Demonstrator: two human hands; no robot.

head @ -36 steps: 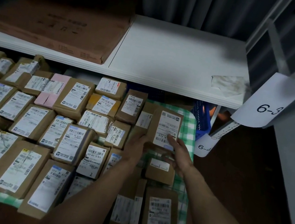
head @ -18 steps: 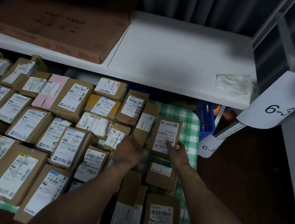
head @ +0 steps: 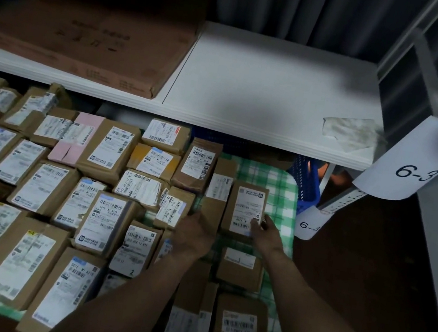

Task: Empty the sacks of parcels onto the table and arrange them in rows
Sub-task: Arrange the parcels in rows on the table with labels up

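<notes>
Flat rectangular brown cardboard parcel (head: 245,211), white paper label up, near far right corner of green-checked cloth tabletop (head: 286,182). Long axis runs near-to-far. Right hand (head: 267,233): fingers loosely spread, tips on label. Left hand (head: 197,233): fingers hidden, cannot tell.

Of the person only two arms show, both bare from the wrist to the lower edge of the view; the left forearm (head: 113,308) and the right forearm (head: 329,328) are each stout and widen steadily toward that edge. The left grip (head: 195,235) is bare as well, a broad rounded shape seen from its back with its fingers mostly hidden, while the right grip (head: 267,233) is also bare, set on a narrower wrist, its fingers (head: 255,225) slim in outline. The light is low, so nails, creases and finer marks on the skin cannot be made out.
</notes>
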